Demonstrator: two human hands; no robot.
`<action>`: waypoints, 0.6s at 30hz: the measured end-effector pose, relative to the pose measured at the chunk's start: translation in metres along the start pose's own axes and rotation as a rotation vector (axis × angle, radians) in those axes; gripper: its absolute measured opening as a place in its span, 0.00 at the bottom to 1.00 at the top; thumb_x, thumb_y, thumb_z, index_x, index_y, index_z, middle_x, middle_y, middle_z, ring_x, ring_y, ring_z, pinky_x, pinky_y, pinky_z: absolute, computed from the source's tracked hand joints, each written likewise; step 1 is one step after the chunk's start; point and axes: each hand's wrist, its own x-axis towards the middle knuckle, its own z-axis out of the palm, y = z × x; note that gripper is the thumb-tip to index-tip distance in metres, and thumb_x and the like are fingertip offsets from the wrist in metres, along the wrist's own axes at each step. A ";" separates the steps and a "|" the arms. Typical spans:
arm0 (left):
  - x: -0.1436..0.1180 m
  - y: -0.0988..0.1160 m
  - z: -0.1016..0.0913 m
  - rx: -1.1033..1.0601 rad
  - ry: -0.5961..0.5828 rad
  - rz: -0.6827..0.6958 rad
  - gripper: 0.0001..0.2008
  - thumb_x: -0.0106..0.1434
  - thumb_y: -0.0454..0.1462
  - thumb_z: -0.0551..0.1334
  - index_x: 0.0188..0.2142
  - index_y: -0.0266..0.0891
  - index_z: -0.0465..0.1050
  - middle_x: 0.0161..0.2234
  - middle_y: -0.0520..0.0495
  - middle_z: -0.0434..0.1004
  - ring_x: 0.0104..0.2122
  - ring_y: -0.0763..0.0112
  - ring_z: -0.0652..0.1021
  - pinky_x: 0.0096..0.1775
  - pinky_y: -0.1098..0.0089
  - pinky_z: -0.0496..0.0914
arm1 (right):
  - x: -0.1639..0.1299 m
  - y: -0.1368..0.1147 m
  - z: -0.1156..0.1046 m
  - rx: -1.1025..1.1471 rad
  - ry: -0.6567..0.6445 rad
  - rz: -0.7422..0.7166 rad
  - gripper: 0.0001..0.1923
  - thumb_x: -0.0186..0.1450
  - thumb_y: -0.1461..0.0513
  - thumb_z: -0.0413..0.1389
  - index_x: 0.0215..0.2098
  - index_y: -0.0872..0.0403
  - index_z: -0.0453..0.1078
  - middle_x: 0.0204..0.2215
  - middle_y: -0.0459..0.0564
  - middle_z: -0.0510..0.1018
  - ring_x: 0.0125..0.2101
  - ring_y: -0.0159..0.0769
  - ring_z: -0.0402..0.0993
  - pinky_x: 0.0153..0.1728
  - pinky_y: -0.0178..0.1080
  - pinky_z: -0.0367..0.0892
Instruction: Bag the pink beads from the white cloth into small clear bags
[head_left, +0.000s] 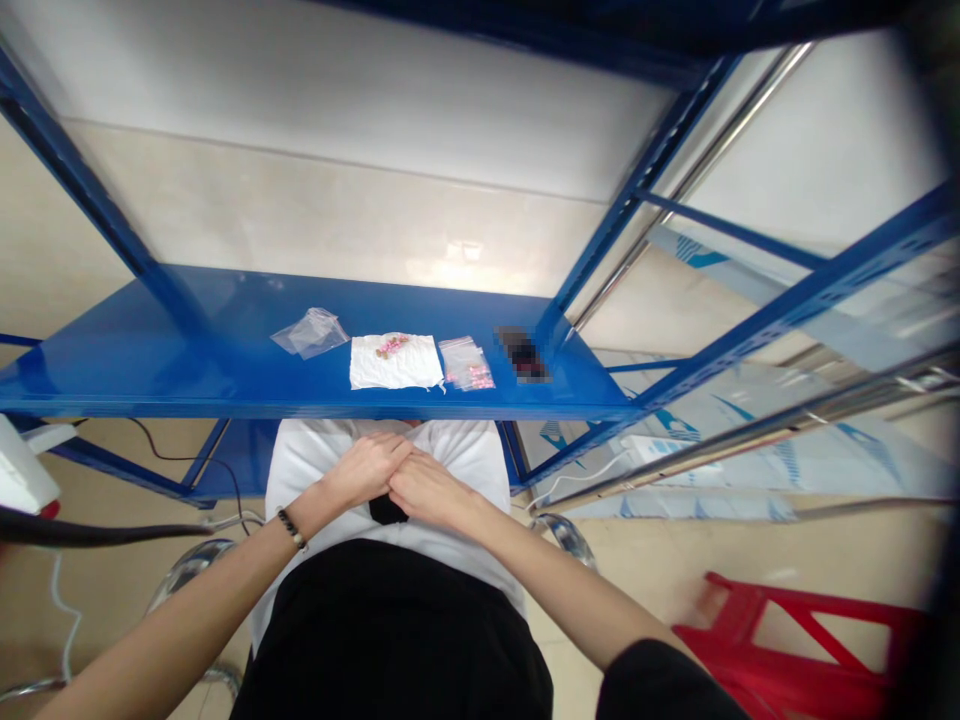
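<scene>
Two hands (397, 480) clasped — shelf (150, 370): two bags (311, 331), one cloth (395, 362).

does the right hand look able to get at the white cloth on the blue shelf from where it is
Probably yes. The right hand rests against the left hand just below the front edge of the blue shelf, and the white cloth lies near that edge directly above. Nothing stands between them; only the small bags flank the cloth.

Pixelated beyond telling: dark object (523, 355) near shelf's right edge. Mostly hidden under left hand (365, 468) and right hand (426, 490): small black thing (386, 511). Too small: pink bits (391, 346) on white cloth (395, 362).
</scene>
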 end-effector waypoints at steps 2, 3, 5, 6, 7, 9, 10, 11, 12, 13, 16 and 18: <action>0.000 -0.002 -0.001 -0.001 0.006 0.002 0.03 0.62 0.32 0.57 0.34 0.40 0.64 0.33 0.44 0.73 0.35 0.60 0.75 0.40 0.62 0.69 | 0.002 0.000 -0.003 -0.050 -0.029 -0.014 0.05 0.61 0.67 0.57 0.30 0.60 0.75 0.29 0.58 0.79 0.34 0.43 0.74 0.44 0.44 0.68; 0.000 -0.003 -0.001 0.000 0.005 0.005 0.02 0.62 0.32 0.57 0.35 0.40 0.64 0.33 0.44 0.74 0.35 0.60 0.75 0.40 0.62 0.69 | 0.003 -0.001 -0.006 -0.074 -0.048 -0.022 0.05 0.61 0.66 0.57 0.29 0.60 0.75 0.29 0.57 0.80 0.33 0.43 0.74 0.44 0.43 0.68; 0.001 -0.004 -0.004 0.006 0.003 0.017 0.02 0.63 0.32 0.57 0.35 0.39 0.63 0.33 0.44 0.73 0.35 0.60 0.75 0.39 0.62 0.69 | 0.005 -0.001 -0.011 -0.095 -0.047 -0.030 0.06 0.62 0.66 0.56 0.29 0.59 0.75 0.30 0.56 0.80 0.33 0.42 0.74 0.44 0.43 0.68; 0.002 -0.005 -0.005 0.010 0.005 0.024 0.02 0.63 0.32 0.56 0.34 0.39 0.63 0.33 0.44 0.73 0.35 0.60 0.75 0.39 0.62 0.69 | 0.006 -0.001 -0.013 -0.101 -0.043 -0.035 0.07 0.62 0.66 0.56 0.30 0.59 0.75 0.30 0.56 0.80 0.34 0.42 0.74 0.44 0.43 0.67; 0.002 -0.005 -0.007 0.014 0.010 0.032 0.02 0.64 0.32 0.56 0.34 0.39 0.63 0.33 0.44 0.73 0.35 0.60 0.75 0.39 0.62 0.69 | 0.006 -0.001 -0.016 -0.106 -0.038 -0.044 0.07 0.63 0.66 0.55 0.29 0.59 0.75 0.30 0.56 0.80 0.34 0.42 0.74 0.45 0.43 0.67; 0.003 -0.006 -0.010 0.018 0.026 0.043 0.02 0.64 0.32 0.56 0.34 0.40 0.63 0.33 0.44 0.73 0.36 0.60 0.75 0.40 0.62 0.68 | 0.008 0.000 -0.021 -0.121 -0.035 -0.070 0.09 0.64 0.67 0.53 0.29 0.59 0.75 0.30 0.55 0.80 0.35 0.41 0.74 0.45 0.43 0.67; 0.004 -0.006 -0.012 0.016 0.034 0.046 0.03 0.64 0.31 0.56 0.34 0.40 0.63 0.33 0.44 0.73 0.36 0.60 0.75 0.40 0.62 0.68 | 0.009 0.001 -0.023 -0.133 -0.039 -0.090 0.10 0.64 0.67 0.52 0.29 0.59 0.74 0.30 0.55 0.80 0.35 0.41 0.74 0.46 0.43 0.66; 0.004 -0.006 -0.013 0.012 0.042 0.047 0.03 0.63 0.31 0.56 0.34 0.40 0.63 0.33 0.44 0.73 0.36 0.60 0.74 0.40 0.62 0.68 | 0.009 0.002 -0.025 -0.145 -0.045 -0.113 0.10 0.64 0.67 0.52 0.29 0.59 0.74 0.30 0.55 0.79 0.35 0.41 0.73 0.46 0.43 0.66; 0.004 -0.007 -0.014 0.005 0.048 0.044 0.03 0.63 0.31 0.56 0.34 0.40 0.63 0.33 0.44 0.73 0.36 0.60 0.74 0.40 0.63 0.68 | 0.010 0.003 -0.026 -0.153 -0.051 -0.133 0.10 0.65 0.67 0.52 0.29 0.58 0.74 0.30 0.54 0.79 0.36 0.40 0.73 0.47 0.43 0.66; 0.003 -0.008 -0.016 -0.003 0.052 0.038 0.03 0.63 0.31 0.55 0.34 0.40 0.63 0.33 0.44 0.72 0.36 0.61 0.74 0.39 0.63 0.68 | 0.010 0.005 -0.028 -0.154 -0.050 -0.148 0.09 0.65 0.67 0.52 0.30 0.58 0.73 0.30 0.54 0.79 0.36 0.40 0.73 0.47 0.43 0.66; 0.000 -0.015 -0.020 -0.037 0.067 0.007 0.02 0.63 0.31 0.55 0.34 0.40 0.63 0.32 0.45 0.72 0.33 0.63 0.74 0.37 0.65 0.67 | 0.008 0.008 -0.032 -0.094 0.013 -0.169 0.08 0.66 0.67 0.51 0.34 0.57 0.72 0.34 0.53 0.79 0.41 0.40 0.73 0.49 0.44 0.66; -0.002 -0.020 -0.024 -0.074 0.098 -0.032 0.03 0.63 0.33 0.56 0.32 0.40 0.63 0.30 0.47 0.72 0.31 0.65 0.73 0.35 0.68 0.66 | 0.006 0.010 -0.037 -0.004 0.127 -0.167 0.11 0.66 0.68 0.49 0.43 0.56 0.72 0.40 0.54 0.79 0.46 0.39 0.72 0.51 0.44 0.65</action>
